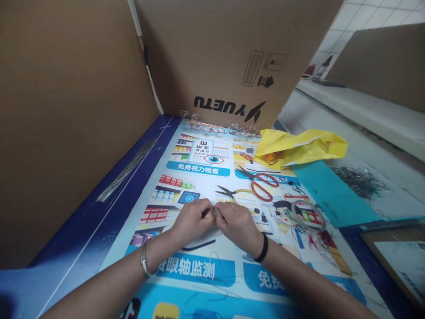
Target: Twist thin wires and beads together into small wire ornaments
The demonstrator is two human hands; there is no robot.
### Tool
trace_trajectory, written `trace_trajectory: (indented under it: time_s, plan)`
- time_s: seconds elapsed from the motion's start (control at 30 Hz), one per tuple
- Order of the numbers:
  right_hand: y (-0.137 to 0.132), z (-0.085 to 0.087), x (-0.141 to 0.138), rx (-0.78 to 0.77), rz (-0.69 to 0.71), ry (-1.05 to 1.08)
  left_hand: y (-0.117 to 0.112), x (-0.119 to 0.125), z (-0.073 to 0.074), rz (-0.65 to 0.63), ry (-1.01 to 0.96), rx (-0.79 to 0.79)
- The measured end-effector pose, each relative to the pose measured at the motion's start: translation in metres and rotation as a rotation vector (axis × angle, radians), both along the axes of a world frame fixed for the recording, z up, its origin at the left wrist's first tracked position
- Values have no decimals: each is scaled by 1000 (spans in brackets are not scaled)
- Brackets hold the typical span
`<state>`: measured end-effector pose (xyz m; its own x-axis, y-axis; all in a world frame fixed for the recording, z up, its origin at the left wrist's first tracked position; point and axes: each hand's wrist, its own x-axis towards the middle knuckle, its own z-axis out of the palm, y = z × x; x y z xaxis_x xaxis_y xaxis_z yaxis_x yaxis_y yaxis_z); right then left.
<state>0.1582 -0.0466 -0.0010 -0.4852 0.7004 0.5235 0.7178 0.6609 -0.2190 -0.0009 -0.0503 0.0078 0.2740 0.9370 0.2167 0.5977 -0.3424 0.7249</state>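
My left hand (195, 219) and my right hand (238, 223) meet knuckle to knuckle above a printed poster. Both are closed, with thumbs and fingers pinched together. A tiny greyish bit shows between them, too small to name; the rest is hidden by my fingers. Just beyond my right hand lie pliers (227, 192) with dark jaws and a yellow handle, partly covered by the hand. Scissors (254, 178) with red handles rest behind them, blades pointing left. Loose thin wire (212, 266) lies on the poster near my wrists.
A yellow plastic bag (308, 144) lies at the back right. A coil of wire (307, 217) sits to the right, with a tangled wire heap (358, 181) beyond. Straight wires (126, 170) lie at left. Cardboard walls (215, 53) stand behind and left. Wire scraps (206, 126) line the back.
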Motion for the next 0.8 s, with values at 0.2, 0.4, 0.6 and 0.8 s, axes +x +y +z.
trace_trajectory:
  time_s: [0.2,0.4,0.6,0.8]
  plan:
    - [2,3,2,23,15,-58,0,0,-1,-22,72,23]
    - [5,4,1,-69,-22,-2,0,-3,-6,-37,337,280]
    - [15,2,9,-233,66,29,6,-8,-3,-110,322,193]
    - [20,2,13,-313,76,174,11,-11,2,-118,-40,-96]
